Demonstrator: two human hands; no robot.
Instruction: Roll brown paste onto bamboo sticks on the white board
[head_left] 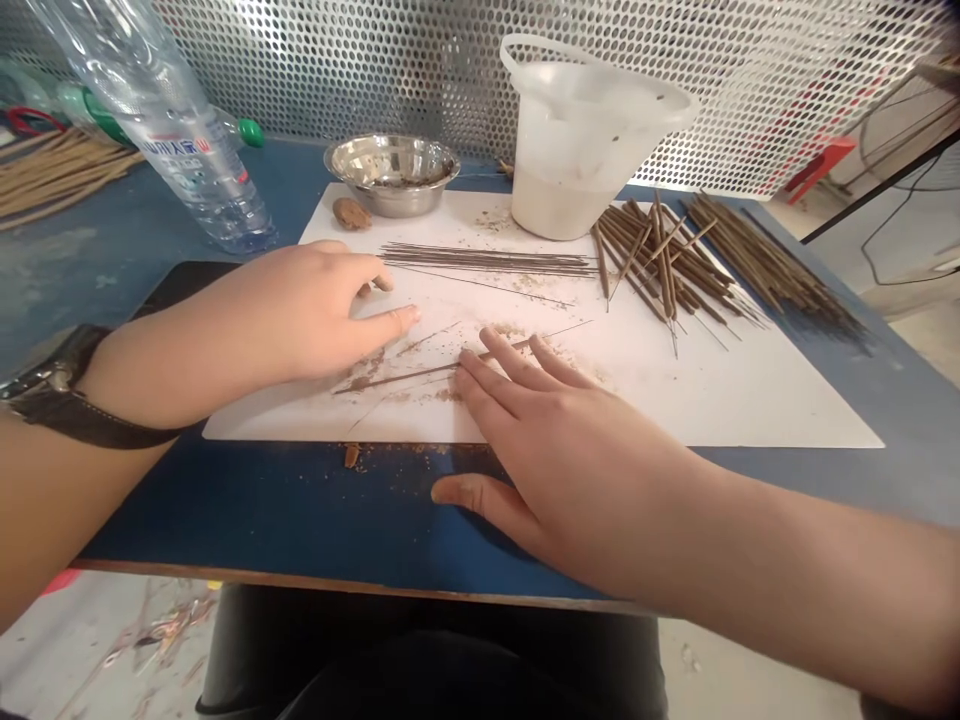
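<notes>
My right hand [547,430] lies flat, fingers stretched, on a thin brown incense stick [405,375] on the white board [787,400]. Its thumb is spread over the blue tabletop. My left hand [322,310] is just left of it, thumb and forefinger apart, with nothing visible between them; its other fingers are partly hidden. Beyond its fingertips is a row of thin dark sticks [495,260], lying side by side. A brown lump [351,213] rests near the board's back left corner. Brown crumbs are scattered around the stick under my right hand.
Behind stand a metal bowl [394,175] and a white plastic jug [562,150] with cloudy contents. Thicker coated sticks [660,260] are piled at the right, beside another bundle [772,260]. A clear plastic bottle [180,140] leans at the left. A perforated metal panel [420,60] borders the back.
</notes>
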